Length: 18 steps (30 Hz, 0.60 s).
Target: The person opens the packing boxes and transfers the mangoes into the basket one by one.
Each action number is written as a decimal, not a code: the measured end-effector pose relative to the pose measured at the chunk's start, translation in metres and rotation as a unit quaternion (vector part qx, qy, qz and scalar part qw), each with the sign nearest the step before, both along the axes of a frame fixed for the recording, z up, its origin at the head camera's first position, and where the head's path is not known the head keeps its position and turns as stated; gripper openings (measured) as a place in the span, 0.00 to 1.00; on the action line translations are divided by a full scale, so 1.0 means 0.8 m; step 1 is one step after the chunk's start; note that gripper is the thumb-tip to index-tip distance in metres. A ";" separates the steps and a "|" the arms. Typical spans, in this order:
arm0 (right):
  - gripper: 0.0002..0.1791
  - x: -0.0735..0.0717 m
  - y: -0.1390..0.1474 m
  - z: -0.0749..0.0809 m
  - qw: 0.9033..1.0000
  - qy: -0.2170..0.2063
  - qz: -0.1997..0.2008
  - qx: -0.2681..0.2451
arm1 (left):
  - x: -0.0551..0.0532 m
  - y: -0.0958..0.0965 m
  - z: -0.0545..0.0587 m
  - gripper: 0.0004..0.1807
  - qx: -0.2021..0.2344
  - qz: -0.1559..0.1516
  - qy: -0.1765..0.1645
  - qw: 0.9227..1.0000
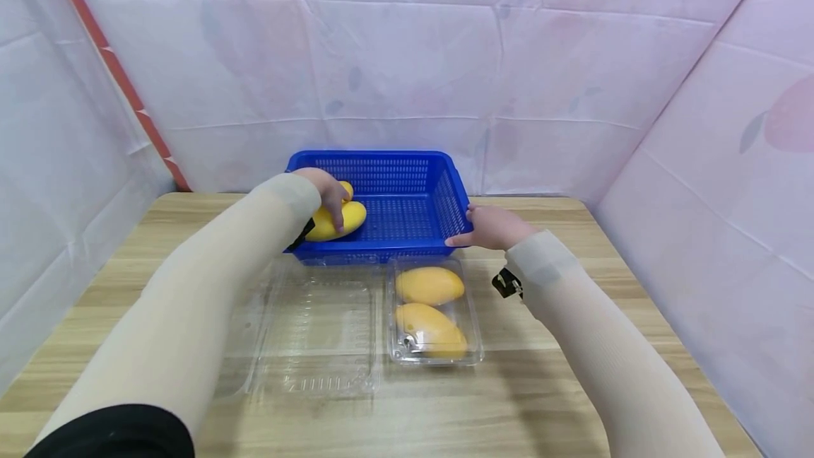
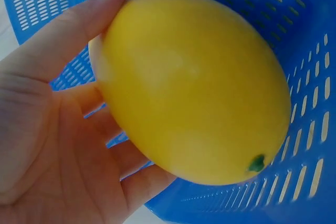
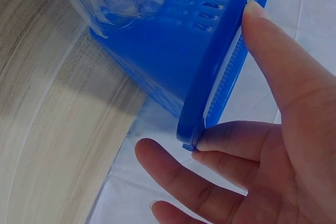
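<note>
Far left: clear plastic container point(image 1: 331, 331) flat on worktop point(image 1: 420, 423), in front of basket. Left hand point(image 1: 326, 191) inside basket, thumb and fingers around yellow fruit point(image 1: 351, 218), green spot at one end. Second yellow fruit point(image 1: 347, 189) just behind, partly hidden. Blue basket point(image 1: 407, 247) upright, slotted walls, both fruits at its left end. Right of clear container: clear box point(image 1: 439, 360) with two orange-yellow fruits point(image 1: 429, 285), one nearer basket. Far right: right hand point(image 1: 492, 227) pinching basket's right rim, thumb against fingers; two other fingers free of rim.
</note>
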State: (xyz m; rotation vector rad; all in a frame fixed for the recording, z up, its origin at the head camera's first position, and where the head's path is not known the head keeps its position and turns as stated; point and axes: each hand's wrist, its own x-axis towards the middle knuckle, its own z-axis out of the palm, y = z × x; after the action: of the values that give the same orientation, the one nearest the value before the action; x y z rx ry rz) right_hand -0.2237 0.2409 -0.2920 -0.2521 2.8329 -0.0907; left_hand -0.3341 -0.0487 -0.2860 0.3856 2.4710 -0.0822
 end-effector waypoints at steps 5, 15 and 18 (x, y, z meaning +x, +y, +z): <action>0.49 0.001 0.000 0.001 1.000 0.001 0.004 0.002 | -0.002 0.002 -0.003 0.50 -0.026 -0.043 -0.004 0.999; 0.48 0.006 -0.002 0.004 1.000 -0.003 0.000 0.000 | -0.001 0.007 -0.004 0.48 -0.037 -0.063 0.003 0.997; 0.48 0.007 -0.003 0.005 1.000 -0.002 0.000 0.000 | -0.001 0.008 -0.005 0.48 -0.038 -0.063 0.002 0.997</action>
State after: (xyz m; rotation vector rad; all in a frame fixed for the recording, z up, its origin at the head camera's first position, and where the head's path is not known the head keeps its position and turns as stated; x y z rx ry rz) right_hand -0.2183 0.2388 -0.2881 -0.2521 2.8287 -0.0918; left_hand -0.3350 -0.0425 -0.2900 0.5078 2.4380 -0.2300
